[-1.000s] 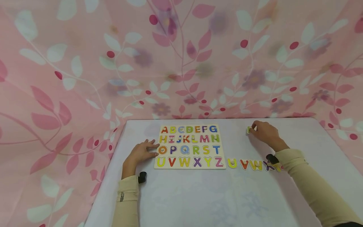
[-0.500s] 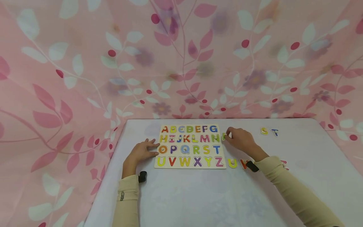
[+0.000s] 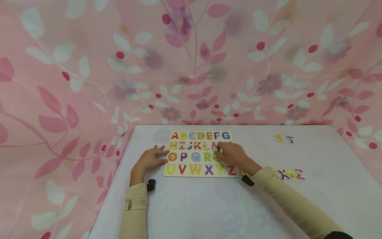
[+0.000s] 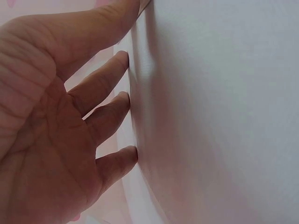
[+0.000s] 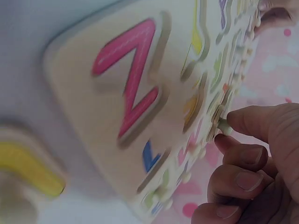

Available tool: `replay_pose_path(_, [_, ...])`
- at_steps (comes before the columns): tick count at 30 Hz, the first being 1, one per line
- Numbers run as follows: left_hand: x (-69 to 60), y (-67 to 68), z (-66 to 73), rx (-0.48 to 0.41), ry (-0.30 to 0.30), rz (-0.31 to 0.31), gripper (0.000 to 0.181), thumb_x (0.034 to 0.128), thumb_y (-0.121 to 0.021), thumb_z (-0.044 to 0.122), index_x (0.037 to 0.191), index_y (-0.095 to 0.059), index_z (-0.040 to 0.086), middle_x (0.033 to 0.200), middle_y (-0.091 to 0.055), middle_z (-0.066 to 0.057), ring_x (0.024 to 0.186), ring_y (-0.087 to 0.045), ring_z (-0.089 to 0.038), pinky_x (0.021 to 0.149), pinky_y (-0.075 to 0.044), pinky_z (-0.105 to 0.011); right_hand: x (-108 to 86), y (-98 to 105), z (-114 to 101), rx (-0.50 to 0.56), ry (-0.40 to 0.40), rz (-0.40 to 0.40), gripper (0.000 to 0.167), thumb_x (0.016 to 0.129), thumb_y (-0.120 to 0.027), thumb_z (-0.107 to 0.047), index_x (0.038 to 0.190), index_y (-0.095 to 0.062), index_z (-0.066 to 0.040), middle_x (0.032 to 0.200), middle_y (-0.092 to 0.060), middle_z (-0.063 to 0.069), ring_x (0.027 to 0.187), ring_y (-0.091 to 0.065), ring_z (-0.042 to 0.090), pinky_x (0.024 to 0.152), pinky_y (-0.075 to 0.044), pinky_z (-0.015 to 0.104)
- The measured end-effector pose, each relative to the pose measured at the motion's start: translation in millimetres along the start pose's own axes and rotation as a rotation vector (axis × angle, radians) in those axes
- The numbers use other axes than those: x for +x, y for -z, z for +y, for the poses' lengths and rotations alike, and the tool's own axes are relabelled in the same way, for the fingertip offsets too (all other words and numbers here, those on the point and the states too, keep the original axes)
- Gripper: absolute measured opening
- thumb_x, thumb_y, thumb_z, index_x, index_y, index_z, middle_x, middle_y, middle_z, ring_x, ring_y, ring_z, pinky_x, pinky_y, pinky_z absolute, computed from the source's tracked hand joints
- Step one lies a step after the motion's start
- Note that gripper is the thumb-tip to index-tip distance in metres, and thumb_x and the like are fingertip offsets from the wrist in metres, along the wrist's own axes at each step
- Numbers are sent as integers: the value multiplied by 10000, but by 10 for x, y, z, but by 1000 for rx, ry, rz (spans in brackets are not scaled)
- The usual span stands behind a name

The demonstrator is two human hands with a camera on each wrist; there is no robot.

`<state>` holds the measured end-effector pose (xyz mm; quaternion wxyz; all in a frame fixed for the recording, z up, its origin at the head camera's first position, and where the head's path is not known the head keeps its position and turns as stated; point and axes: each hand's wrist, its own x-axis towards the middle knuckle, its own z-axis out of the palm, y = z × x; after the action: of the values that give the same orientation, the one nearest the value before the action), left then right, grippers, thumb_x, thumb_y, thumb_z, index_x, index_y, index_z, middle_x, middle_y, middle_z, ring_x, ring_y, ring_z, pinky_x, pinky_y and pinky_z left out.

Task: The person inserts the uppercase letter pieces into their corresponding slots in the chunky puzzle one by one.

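A wooden alphabet puzzle board [image 3: 200, 176] lies on the white-covered table. Over its right part my right hand [image 3: 234, 155] pinches a small green letter piece [image 3: 214, 153] by its knob, near the R and S recesses. In the right wrist view, thumb and index finger hold the knob, and the piece is seen nearly edge-on; its letter is hard to read. At the board's left edge my left hand [image 3: 150, 158] rests with fingers spread, thumb and index beside the edge. In the left wrist view its fingertips [image 4: 122, 59] touch the table surface.
Letter pieces S [image 3: 279, 138] and T [image 3: 290, 139] lie at the back right. Nearer, X [image 3: 283, 175], Y [image 3: 291, 175] and Z [image 3: 299, 174] pieces form a row, partly covered by my right forearm. Pink floral cloth [image 3: 191, 66] hangs behind the table.
My right hand has carried the green letter piece from beside S and T leftward to over the board. S and T have come into view. My left hand stays put.
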<state>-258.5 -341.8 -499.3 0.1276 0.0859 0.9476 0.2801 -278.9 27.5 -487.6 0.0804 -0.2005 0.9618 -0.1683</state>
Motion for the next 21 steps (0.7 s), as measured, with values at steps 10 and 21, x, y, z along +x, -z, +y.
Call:
replay_pose_path(10, [36, -29, 2, -4, 14, -3, 527, 841, -791, 252, 1334, -636, 154, 1503, -439, -74, 1458, -225, -371, 1149, -183, -578, 81, -137, -259, 7, 47, -16, 165, 938, -646, -301, 989, -646, -144, 670, -553, -68, 582, -506, 114, 505, -368, 261])
replay_pose_path(21, [21, -8, -6, 6, 18, 4, 526, 845, -785, 261, 1337, -633, 158, 1502, -439, -74, 1456, -226, -379, 1145, -173, -593, 132, -222, -324, -20, 28, -23, 174, 934, -665, -305, 967, -640, -136, 695, -557, -56, 623, -523, 124, 545, -411, 265])
